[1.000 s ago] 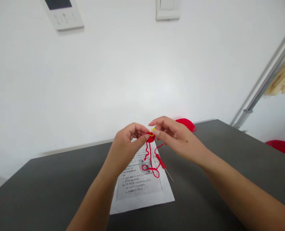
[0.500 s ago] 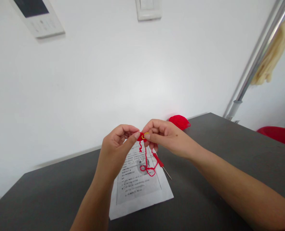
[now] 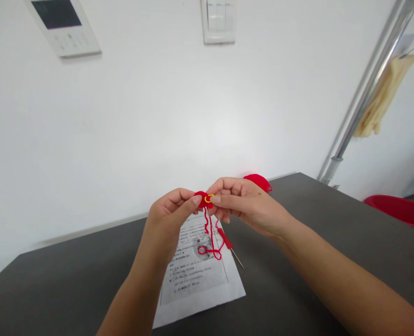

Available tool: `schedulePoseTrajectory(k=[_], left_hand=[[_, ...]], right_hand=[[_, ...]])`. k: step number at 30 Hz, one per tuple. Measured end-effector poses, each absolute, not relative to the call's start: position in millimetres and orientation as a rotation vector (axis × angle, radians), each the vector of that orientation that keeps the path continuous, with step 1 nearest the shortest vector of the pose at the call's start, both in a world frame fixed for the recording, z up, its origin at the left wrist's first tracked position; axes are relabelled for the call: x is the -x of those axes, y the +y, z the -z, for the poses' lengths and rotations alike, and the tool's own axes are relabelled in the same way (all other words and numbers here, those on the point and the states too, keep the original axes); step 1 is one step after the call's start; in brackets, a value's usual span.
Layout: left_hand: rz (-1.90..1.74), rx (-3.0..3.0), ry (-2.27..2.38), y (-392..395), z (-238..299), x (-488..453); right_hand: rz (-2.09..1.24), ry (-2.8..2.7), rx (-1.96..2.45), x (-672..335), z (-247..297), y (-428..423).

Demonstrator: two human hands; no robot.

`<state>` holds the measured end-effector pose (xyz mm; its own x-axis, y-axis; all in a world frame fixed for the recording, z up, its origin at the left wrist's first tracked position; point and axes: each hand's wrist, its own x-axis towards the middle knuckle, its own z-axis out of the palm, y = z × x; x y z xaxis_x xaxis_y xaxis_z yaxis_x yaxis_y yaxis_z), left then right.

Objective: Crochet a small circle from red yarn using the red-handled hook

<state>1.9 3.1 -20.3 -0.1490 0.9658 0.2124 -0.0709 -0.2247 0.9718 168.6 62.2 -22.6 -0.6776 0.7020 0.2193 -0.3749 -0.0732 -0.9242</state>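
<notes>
Above a dark table (image 3: pixel 315 242), my left hand (image 3: pixel 170 217) pinches a small red crocheted piece (image 3: pixel 202 199) between thumb and forefinger. My right hand (image 3: pixel 243 203) pinches a small yellow ring (image 3: pixel 210 198) at the piece's right edge. Red yarn tails (image 3: pixel 210 235) hang from the piece and loop onto a printed paper sheet (image 3: pixel 198 280). A crochet hook with a red handle (image 3: pixel 228 242) lies on the sheet's right side, under my right hand. A red yarn ball (image 3: pixel 259 181) sits behind my right hand, partly hidden.
A white wall rises behind the table, with a wall panel with a screen (image 3: pixel 65 25) and a light switch (image 3: pixel 219 21). A metal pole (image 3: pixel 364 93) with beige cloth (image 3: pixel 382 100) leans at right. A red basin (image 3: pixel 401 210) sits beyond the table's right edge.
My view has shifted, so hands and objects sit a little further left in frame. My right fingers have curled tighter round the yellow ring. Both hands keep their hold on the piece.
</notes>
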Motion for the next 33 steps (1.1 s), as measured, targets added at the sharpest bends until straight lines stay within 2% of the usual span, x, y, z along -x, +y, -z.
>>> schedulePoseTrajectory(k=[33], left_hand=[[-1.482, -1.351, 1.225, -1.0, 18.9, -3.7]], right_hand=[[-1.549, -1.625, 0.429, -167.9, 19.7, 56.1]])
